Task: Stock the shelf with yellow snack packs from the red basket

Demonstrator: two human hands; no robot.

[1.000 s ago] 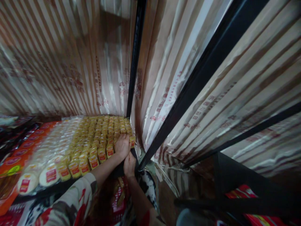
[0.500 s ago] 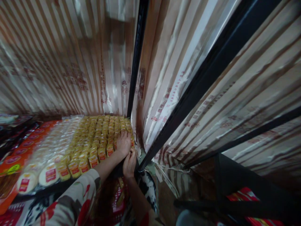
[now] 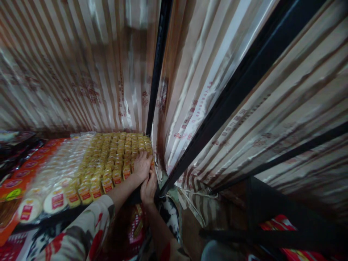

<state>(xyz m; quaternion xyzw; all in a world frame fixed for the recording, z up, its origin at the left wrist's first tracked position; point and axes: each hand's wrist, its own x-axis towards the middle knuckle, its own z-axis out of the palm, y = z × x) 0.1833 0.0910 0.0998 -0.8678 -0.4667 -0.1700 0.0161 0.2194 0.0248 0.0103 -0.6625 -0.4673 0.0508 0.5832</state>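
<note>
Rows of yellow plastic-wrapped snack packets (image 3: 108, 159) with red labels stand tightly packed on a shelf. My left hand (image 3: 141, 167) lies over the front of the rightmost rows, its fingers bent down around the packets. Just below and to the right, my right hand (image 3: 148, 185) is closed, with its curled fingertips against the end packet at the front corner. The two hands touch or nearly touch. Their fingertips are partly hidden, and which packets they grip is hard to make out.
White round packets (image 3: 56, 199) and orange packages (image 3: 29, 170) lie left of the yellow rows. A black upright post (image 3: 201, 141) rises close by my right hand. Striped plastic sheeting (image 3: 95, 72) hangs behind. Red packages (image 3: 280, 223) sit at lower right, and a red basket (image 3: 136, 232) below the shelf.
Both hands have shifted very slightly down and left in the picture, staying at the right-hand packets. The left fingers have spread a little toward the right. The view has moved slightly.
</note>
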